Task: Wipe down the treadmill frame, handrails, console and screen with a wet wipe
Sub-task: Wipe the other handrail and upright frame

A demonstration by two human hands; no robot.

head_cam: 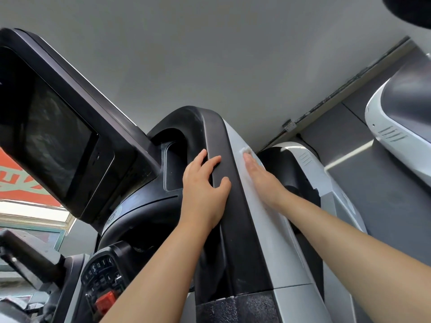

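The wet wipe shows only as a small white crumple peeking out past the fingertips of the right hand, which lies flat with straight fingers on the pale grey side of the treadmill's handrail, pressing the wipe against it. The left hand rests on the black top of the same rail, fingers loosely curved over its ridge and thumb on the near face, apparently to steady the body. The wipe looks thin, soft and limp, likely to bunch or slide out from under the palm, so it is best kept spread beneath flat fingers with even pressure. The rail itself looks rigid and smooth, needing no support. The dark screen sits to the left, above the console buttons.
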